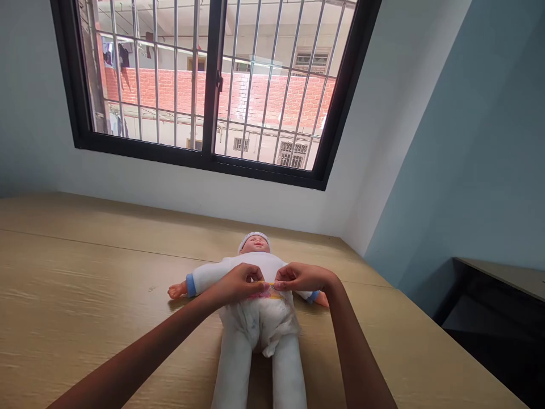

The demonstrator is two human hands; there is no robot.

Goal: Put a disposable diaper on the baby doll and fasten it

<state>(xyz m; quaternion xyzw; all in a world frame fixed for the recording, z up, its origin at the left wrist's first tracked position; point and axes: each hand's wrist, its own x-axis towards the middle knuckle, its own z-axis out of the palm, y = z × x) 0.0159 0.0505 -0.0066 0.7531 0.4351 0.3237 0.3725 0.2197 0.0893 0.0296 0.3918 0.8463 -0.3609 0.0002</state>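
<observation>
A baby doll [255, 262] in a white top with blue cuffs and a white cap lies on its back, its head toward the window. Around its hips is a white diaper [266, 321] with a yellow and pink patterned strip at the front waist. My left hand [244, 284] pinches that front waist from the left side. From the right, my right hand [300, 277] pinches the same edge, its fingertips close to those of my left. The fingers partly cover the patterned strip. White legs of the doll stretch toward me.
The doll rests on a wooden table [106, 301] that reaches to the wall. Above it is a black-framed window [210, 85] with metal bars outside. A dark piece of furniture [489, 318] stands beyond the table's right edge.
</observation>
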